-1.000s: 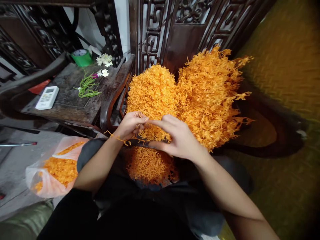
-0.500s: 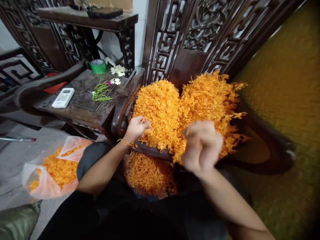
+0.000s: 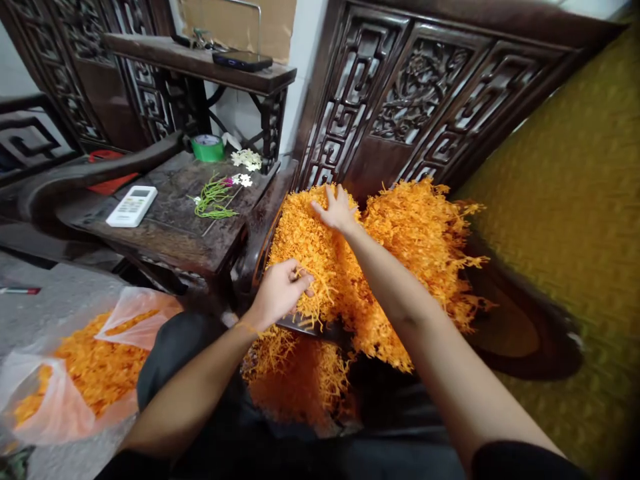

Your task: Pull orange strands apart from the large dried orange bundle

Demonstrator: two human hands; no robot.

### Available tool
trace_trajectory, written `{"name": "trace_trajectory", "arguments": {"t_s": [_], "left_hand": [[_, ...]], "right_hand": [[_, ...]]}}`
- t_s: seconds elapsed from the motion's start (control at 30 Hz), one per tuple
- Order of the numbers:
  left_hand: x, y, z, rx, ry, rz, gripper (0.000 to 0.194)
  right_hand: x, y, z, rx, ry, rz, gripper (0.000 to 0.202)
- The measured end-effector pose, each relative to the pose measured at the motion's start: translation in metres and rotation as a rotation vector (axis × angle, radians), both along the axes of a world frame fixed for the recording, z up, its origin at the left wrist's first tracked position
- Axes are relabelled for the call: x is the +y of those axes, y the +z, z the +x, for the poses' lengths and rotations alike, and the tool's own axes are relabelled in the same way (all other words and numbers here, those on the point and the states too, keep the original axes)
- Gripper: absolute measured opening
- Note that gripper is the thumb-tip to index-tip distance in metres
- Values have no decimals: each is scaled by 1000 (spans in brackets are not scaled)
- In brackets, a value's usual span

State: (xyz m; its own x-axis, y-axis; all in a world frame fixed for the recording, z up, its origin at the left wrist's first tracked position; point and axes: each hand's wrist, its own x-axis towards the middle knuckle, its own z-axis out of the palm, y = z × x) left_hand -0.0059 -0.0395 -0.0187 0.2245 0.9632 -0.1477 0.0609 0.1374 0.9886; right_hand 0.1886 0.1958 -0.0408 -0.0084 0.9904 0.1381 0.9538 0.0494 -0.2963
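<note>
The work seems well short of done: orange clumps (image 3: 420,240) lie heaped at centre frame, where the right hand (image 3: 336,210) spreads its fingers and the left hand (image 3: 283,290) apparently pinches an orange sprig (image 3: 299,271), while loose orange pieces (image 3: 100,363) lie bagged at lower left.

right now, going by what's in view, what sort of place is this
Most likely a living room in a home, though that is a judgement: a carved dark-wood backrest, a matching side table and a white remote control all point that way.
</note>
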Motion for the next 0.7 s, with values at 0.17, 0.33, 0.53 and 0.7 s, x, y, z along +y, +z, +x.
{"name": "trace_trajectory", "arguments": {"t_s": [0.17, 0.33, 0.53, 0.7], "left_hand": [[-4, 6, -1, 167, -40, 95, 22], [-1, 5, -2, 297, -61, 160, 24], [-2, 7, -3, 282, -112, 126, 21], [-1, 5, -2, 272, -143, 80, 20]], "right_hand": [[18, -18, -11, -78, -26, -136, 89], [39, -23, -10, -106, -52, -294, 90], [58, -40, -6, -115, -89, -438, 93], [65, -52, 4, -127, 63, -302, 105]]}}
